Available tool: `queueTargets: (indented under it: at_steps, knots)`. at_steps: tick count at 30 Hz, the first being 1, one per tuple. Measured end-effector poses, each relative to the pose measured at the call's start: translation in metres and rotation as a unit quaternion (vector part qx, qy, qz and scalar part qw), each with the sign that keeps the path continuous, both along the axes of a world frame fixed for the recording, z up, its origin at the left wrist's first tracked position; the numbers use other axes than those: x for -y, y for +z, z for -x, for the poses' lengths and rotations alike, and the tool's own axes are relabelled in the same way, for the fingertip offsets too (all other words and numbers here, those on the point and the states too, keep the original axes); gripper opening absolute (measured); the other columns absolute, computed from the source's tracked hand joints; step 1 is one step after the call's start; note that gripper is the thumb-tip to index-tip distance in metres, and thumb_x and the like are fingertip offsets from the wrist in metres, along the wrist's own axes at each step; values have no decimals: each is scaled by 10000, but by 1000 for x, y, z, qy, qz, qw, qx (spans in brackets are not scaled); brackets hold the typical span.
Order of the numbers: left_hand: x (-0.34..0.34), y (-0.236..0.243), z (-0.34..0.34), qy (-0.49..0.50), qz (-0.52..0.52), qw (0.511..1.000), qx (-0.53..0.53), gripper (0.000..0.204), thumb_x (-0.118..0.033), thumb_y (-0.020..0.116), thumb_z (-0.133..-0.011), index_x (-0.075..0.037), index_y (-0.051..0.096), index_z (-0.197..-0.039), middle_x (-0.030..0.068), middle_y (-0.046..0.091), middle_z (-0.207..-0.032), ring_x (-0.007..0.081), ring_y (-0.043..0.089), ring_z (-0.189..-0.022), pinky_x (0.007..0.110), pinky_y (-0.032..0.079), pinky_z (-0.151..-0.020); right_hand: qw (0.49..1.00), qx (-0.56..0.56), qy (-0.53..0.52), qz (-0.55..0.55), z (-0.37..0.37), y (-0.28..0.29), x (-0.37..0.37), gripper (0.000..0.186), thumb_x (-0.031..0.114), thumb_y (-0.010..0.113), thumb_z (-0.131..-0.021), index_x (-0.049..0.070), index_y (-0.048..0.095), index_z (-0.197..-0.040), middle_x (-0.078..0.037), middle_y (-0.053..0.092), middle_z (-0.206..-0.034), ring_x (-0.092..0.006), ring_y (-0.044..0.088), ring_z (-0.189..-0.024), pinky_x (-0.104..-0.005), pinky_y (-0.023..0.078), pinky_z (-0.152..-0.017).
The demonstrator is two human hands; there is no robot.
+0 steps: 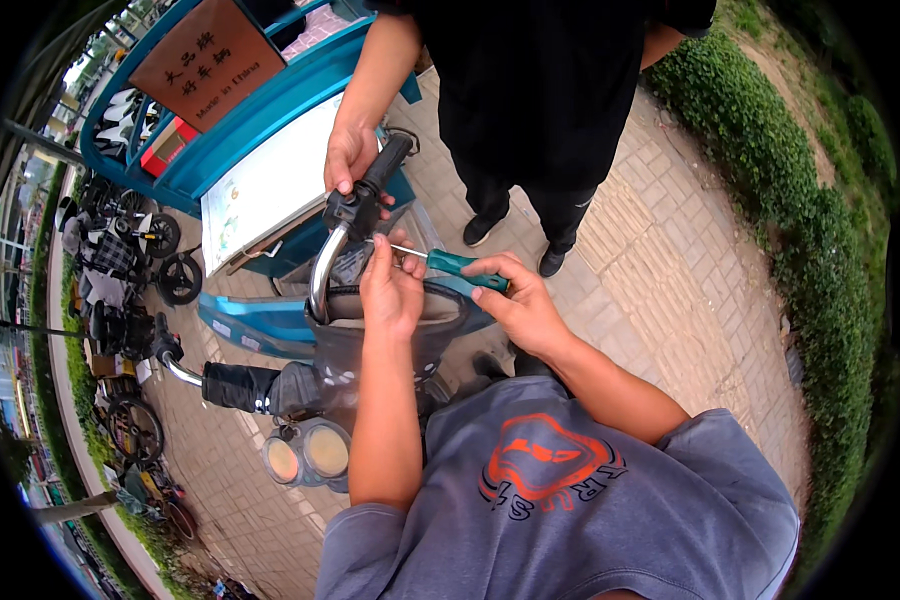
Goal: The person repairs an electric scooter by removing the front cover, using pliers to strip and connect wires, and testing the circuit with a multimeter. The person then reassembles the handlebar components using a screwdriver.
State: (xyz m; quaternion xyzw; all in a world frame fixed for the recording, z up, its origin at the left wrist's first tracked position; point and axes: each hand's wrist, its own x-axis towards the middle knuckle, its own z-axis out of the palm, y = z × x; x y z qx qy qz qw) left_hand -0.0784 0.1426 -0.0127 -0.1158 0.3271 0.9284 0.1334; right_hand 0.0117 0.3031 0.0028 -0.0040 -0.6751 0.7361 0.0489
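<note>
My right hand (522,305) grips the green handle of a screwdriver (458,266), whose thin shaft points left toward the black switch housing (348,212) on a scooter's chrome handlebar (322,268). My left hand (390,290) pinches the shaft near its tip, just below that housing. Another person in black stands opposite, one hand (348,155) around the black rubber grip (385,165) of the same handlebar.
The scooter's blue body (260,325) and twin round headlights (305,455) sit below my arms. A teal three-wheeler cart (270,120) with a brown sign stands behind. Parked scooters and bicycles (120,270) line the left; a hedge (810,230) borders the brick pavement (670,260) on the right.
</note>
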Motion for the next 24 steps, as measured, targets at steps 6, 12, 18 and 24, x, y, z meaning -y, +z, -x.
queueTargets:
  at_steps: [6, 12, 18, 24]
  knots:
    - [0, 0, 1, -2, 11, 999, -31, 342, -326, 604, -936, -10, 594, -1066, 44, 534, -884, 116, 437, -698, 263, 359, -632, 906, 213, 33, 365, -5, 22, -14, 371, 151, 581, -941, 12, 485, -1271, -105, 582, -874, -129, 550, -640, -270, 460, -594]
    - [3, -11, 1, -2, 2, 999, -33, 310, -275, 607, -938, -3, 589, -1084, 58, 547, -907, 123, 437, -700, 269, 366, -639, 941, 177, 33, 286, -5, 15, -6, 369, 206, 539, -968, 10, 474, -1273, -123, 585, -838, -153, 548, -596, -310, 460, -554]
    - [-3, 4, -5, 4, -4, 1000, 3, 241, -237, 569, -961, -23, 589, -1069, 70, 569, -917, 135, 442, -713, 279, 374, -660, 926, 209, 34, 314, -2, 17, -5, 393, 275, 512, -983, 3, 463, -1262, -138, 597, -867, -161, 538, -593, -330, 452, -551]
    - [1, -4, -5, 24, -20, 999, 14, 226, -235, 625, -930, -25, 598, -1010, 46, 563, -877, 116, 434, -681, 260, 371, -640, 894, 240, 45, 376, -7, 33, 2, 421, 317, 526, -979, 8, 463, -1258, -113, 582, -810, -146, 521, -542, -322, 450, -500]
